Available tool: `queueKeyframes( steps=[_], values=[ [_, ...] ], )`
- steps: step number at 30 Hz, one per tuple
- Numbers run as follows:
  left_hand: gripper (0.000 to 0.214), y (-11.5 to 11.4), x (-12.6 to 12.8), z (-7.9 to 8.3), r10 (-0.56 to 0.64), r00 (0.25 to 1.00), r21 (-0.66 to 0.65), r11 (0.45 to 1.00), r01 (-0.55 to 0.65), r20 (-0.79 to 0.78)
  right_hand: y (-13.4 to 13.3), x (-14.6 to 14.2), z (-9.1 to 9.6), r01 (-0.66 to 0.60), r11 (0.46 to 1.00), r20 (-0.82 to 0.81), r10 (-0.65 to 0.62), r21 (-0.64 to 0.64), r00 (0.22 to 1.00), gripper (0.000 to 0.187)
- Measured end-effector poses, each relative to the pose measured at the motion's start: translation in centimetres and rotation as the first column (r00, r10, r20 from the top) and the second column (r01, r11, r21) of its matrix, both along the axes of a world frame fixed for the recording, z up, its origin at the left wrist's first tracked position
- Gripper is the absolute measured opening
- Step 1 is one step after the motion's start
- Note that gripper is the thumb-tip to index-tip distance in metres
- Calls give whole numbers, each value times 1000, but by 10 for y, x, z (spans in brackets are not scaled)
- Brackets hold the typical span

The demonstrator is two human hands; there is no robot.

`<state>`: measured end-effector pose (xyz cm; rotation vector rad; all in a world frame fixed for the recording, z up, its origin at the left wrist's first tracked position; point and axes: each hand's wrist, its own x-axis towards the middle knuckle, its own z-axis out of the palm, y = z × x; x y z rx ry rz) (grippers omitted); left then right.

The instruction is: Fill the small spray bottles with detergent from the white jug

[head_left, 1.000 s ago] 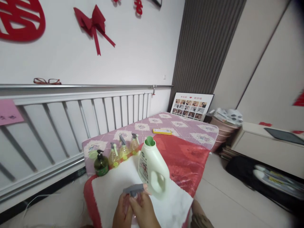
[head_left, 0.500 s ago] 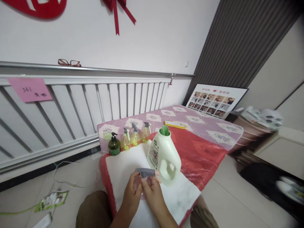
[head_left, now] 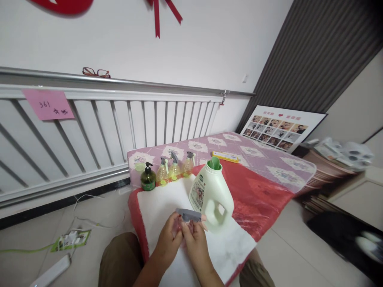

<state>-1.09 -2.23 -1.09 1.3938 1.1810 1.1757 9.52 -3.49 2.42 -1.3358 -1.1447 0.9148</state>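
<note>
Both my hands hold a small clear pinkish spray bottle with a grey trigger head [head_left: 189, 215] over a white towel [head_left: 161, 201]. My left hand [head_left: 166, 240] wraps the bottle's body from the left. Fingers of my right hand [head_left: 194, 243] close around the neck just under the grey head. Right behind the bottle stands a large white detergent jug [head_left: 212, 195] with an open green spout. At the towel's far edge stand a dark green pump bottle [head_left: 148, 179] and three yellowish spray bottles [head_left: 175, 170] in a row.
The towel lies on a red cloth [head_left: 257, 195] over a low purple patterned mattress [head_left: 275, 167]; a yellow flat item [head_left: 225, 156] rests farther back. White railing [head_left: 119, 127] at left, glasses [head_left: 96, 72] on its ledge. A power strip [head_left: 50, 273] and leaflet [head_left: 70, 240] lie on the floor.
The camera has tipped downward and shifted, bringing more floor and my knee into sight. My hands stay closed on the spray bottle, now held slightly farther up and right in view.
</note>
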Motion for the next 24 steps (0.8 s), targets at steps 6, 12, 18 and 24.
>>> queueKeyframes(
  steps=[6,12,18,24],
  values=[
    [45,0,0,-6,27,1000,15,1000,-27,-5,3,-3,-4,19,1000,6,-19,-25,1000,32],
    [74,-7,-2,-27,-25,996,93,995,34,-88,-5,7,-5,-48,997,-12,48,-60,999,39],
    [78,-14,5,-37,77,977,199,979,-37,-196,-10,18,-12,-149,987,48,151,-53,987,56],
    [85,-22,-6,-24,-79,995,123,989,87,-69,-25,38,-4,-251,963,50,257,-99,965,79]
  ],
)
